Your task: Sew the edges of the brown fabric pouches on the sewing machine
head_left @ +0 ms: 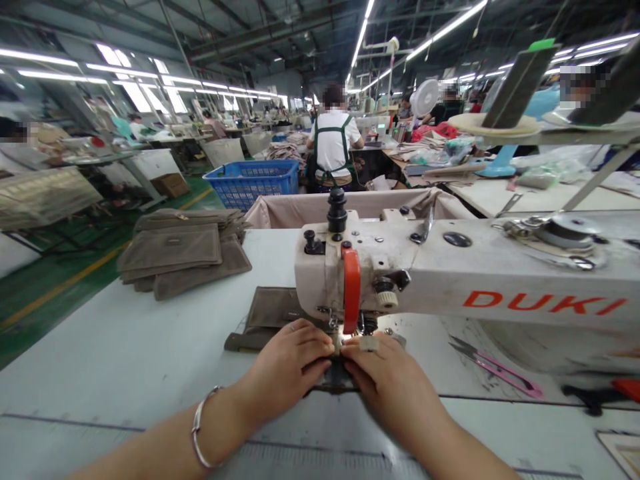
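Observation:
A sewing machine with an orange guard stands in front of me, its lit needle area just beyond my fingertips. Under its head lies a grey-brown fabric piece, folded or layered, reaching out to the left. My left hand is closed, thumb and fingers pinching the edge of the fabric just left of the needle. On the right side of the needle, my right hand is also closed on the work, a light band around one finger. The needle tip and the edge between my fingers are mostly hidden.
A stack of grey-brown fabric pieces lies at the table's left. Pink-handled thread snips rest right of my hand. Behind the machine are a pink cloth-lined bin and a blue basket. A person sits ahead, back turned.

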Tool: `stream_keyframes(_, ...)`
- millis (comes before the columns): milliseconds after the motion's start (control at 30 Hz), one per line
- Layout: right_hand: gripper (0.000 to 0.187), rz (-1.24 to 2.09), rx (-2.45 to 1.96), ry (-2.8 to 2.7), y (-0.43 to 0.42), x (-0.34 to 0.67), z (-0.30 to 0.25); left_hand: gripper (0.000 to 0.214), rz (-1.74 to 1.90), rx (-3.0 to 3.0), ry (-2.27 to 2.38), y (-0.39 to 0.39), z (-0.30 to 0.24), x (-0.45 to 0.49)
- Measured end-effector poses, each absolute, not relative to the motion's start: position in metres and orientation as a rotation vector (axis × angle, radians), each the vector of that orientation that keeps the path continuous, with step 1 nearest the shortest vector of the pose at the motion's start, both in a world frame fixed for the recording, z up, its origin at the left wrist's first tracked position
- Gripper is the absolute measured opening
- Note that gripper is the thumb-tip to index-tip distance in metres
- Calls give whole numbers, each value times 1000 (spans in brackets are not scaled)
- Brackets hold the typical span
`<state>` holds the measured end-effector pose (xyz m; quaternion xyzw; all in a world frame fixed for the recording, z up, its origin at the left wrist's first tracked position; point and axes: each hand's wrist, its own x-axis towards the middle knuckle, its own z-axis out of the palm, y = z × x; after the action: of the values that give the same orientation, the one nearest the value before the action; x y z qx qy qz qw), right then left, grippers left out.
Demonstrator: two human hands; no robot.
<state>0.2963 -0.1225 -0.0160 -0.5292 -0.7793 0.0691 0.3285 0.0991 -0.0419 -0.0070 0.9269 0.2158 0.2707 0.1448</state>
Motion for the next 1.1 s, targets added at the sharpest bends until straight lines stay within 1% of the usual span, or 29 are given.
stream_keyframes(267,17,190,-1413,-2056,-121,293,-21,15,810,2640,656,-39,-14,99)
stream_keyframes(467,15,216,-1452,-2025,-117,293,-21,11,816,2640,619,-32,-14,103)
stream_keyframes(800,22,81,-1528,-1991,-108,292,-20,9,809,2611,693,-20,-7,112)
stream_keyframes(1100,19,19,-1569,-1990,-107,291,-22,11,819,2599,720,-18,-9,112)
